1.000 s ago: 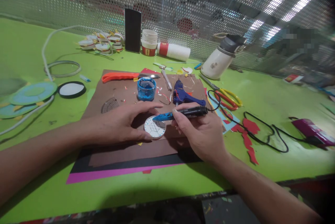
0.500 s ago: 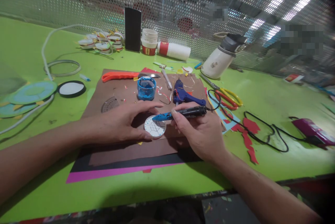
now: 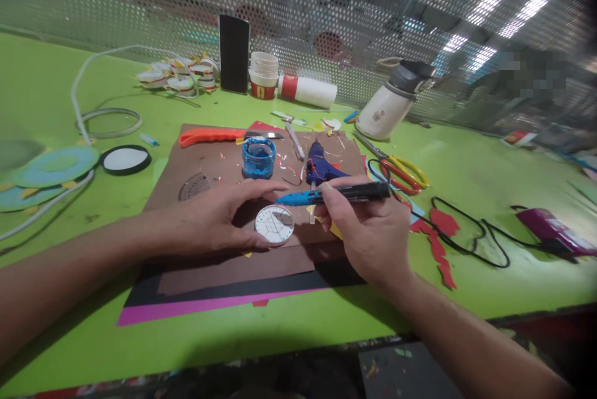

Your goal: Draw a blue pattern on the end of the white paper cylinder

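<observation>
A small round white disc [image 3: 274, 225] bears thin dark lines and small blue dots, most of them near its rim. My left hand [image 3: 219, 212] curves around it, thumb against the near left edge and index finger reaching past the far side. The other fingertips are hidden. In my right hand [image 3: 368, 225] is a black marker pen [image 3: 359, 192], its front end smeared blue. That tip hovers at the disc's far edge and casts a shadow on the disc. Just beyond stands an open jar of blue paint [image 3: 258, 160].
Brown sheets [image 3: 214, 275] lie under the work. Around are an orange-handled knife [image 3: 209, 136], a blue glue gun [image 3: 319, 163] with a black cord, scissors [image 3: 405, 172], a white bottle [image 3: 385, 110], paper cups [image 3: 308, 91], a phone [image 3: 234, 54] and a black-rimmed lid [image 3: 125, 159].
My right hand has moved right and slightly away with the marker pen, lifting its tip off the middle of the disc. My left hand stays at the disc.
</observation>
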A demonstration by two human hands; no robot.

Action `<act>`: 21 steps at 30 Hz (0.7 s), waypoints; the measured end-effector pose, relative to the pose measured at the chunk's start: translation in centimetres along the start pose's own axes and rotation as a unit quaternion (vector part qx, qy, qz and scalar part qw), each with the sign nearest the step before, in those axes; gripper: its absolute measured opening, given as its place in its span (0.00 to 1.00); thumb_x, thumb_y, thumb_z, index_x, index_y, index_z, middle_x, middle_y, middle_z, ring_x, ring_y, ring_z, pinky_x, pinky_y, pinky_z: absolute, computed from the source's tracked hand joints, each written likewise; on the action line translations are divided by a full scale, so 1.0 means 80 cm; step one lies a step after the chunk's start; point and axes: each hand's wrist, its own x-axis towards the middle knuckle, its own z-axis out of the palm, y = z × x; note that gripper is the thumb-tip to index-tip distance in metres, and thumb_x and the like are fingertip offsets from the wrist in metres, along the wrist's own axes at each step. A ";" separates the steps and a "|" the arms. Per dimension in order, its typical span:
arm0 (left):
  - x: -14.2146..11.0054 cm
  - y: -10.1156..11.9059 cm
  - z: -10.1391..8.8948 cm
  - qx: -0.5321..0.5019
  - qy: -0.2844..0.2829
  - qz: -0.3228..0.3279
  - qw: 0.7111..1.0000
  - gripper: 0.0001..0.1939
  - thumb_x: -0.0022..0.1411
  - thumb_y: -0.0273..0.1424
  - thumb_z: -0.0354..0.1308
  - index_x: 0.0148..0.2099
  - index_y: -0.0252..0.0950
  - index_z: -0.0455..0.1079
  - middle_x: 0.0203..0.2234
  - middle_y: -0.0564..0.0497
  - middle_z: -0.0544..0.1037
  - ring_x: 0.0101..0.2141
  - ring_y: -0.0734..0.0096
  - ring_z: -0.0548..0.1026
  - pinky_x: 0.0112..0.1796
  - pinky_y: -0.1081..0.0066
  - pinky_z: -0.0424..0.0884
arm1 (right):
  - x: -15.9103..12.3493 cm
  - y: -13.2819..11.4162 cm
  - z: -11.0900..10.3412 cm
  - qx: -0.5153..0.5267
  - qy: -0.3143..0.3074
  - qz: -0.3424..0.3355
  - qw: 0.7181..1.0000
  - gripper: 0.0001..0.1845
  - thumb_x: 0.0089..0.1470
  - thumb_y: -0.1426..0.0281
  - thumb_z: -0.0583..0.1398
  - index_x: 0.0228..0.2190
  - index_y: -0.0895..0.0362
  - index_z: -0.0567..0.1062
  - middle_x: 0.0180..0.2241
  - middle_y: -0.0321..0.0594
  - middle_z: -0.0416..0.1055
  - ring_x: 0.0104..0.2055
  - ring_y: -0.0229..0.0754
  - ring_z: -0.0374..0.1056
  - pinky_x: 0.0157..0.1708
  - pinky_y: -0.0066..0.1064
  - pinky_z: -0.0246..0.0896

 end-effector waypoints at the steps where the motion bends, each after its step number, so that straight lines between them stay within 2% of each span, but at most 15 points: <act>1: 0.000 0.000 0.000 0.001 0.000 -0.001 1.000 0.46 0.73 0.53 0.82 0.86 0.52 0.78 0.76 0.44 0.90 0.73 0.33 0.87 0.78 0.41 0.80 | 0.000 0.000 0.000 -0.003 -0.002 -0.003 1.000 0.10 0.70 0.61 0.79 0.36 0.50 0.89 0.26 0.33 0.84 0.27 0.44 0.83 0.33 0.35 0.87; 7: -0.002 0.000 -0.002 0.020 0.010 -0.014 1.000 0.50 0.70 0.58 0.84 0.88 0.55 0.77 0.74 0.44 0.91 0.70 0.31 0.88 0.76 0.39 0.82 | 0.000 0.001 -0.001 -0.027 -0.043 -0.007 0.999 0.13 0.72 0.58 0.78 0.36 0.50 0.88 0.25 0.33 0.83 0.31 0.46 0.86 0.33 0.34 0.86; 13: -0.003 -0.002 -0.002 0.016 0.007 -0.003 1.000 0.49 0.72 0.58 0.83 0.87 0.54 0.77 0.75 0.44 0.90 0.71 0.32 0.88 0.77 0.40 0.82 | 0.001 0.000 -0.001 -0.020 -0.048 0.008 0.999 0.12 0.71 0.58 0.77 0.37 0.50 0.88 0.24 0.33 0.82 0.29 0.45 0.84 0.31 0.33 0.84; 21: 0.002 -0.001 0.000 0.009 0.005 0.000 1.000 0.49 0.71 0.57 0.83 0.87 0.54 0.77 0.71 0.44 0.93 0.67 0.34 0.90 0.73 0.43 0.86 | 0.001 0.000 -0.002 -0.047 -0.070 -0.021 0.996 0.10 0.71 0.61 0.77 0.37 0.51 0.89 0.26 0.33 0.84 0.28 0.44 0.82 0.33 0.33 0.85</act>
